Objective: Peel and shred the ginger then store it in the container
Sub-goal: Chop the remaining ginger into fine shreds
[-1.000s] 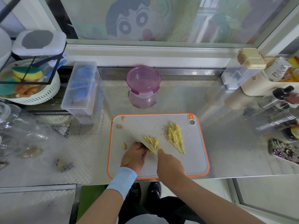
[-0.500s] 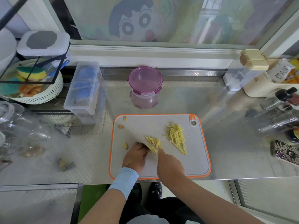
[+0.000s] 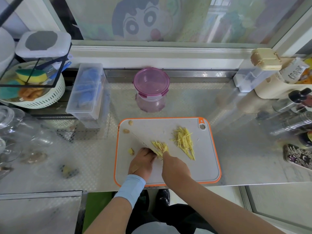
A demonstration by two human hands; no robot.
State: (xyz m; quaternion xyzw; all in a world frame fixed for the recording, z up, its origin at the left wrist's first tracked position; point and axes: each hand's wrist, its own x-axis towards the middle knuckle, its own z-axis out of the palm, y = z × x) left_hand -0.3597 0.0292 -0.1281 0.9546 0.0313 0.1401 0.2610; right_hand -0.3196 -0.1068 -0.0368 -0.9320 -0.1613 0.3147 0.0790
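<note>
Shredding the ginger, container not yet opened
Right hand (image 3: pixel 175 168) grips the knife (image 3: pixel 142 142), blade down in the half-cut ginger (image 3: pixel 159 146) on the cutting board (image 3: pixel 211 166); left hand (image 3: pixel 143 162) curls against the blade (what it pins is hidden). Next, I judge: finish the strips, gather the shred pile (image 3: pixel 184 141), unclip the container (image 3: pixel 151 89)

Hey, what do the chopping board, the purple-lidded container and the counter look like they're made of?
Chopping board: likely plastic, with a matte grey face and a moulded orange rim.
Container: see-through tinted plastic, glossy, with a clip-on lid.
Counter: probably stainless steel, shiny and reflective, with a dotted embossed pattern.
</note>
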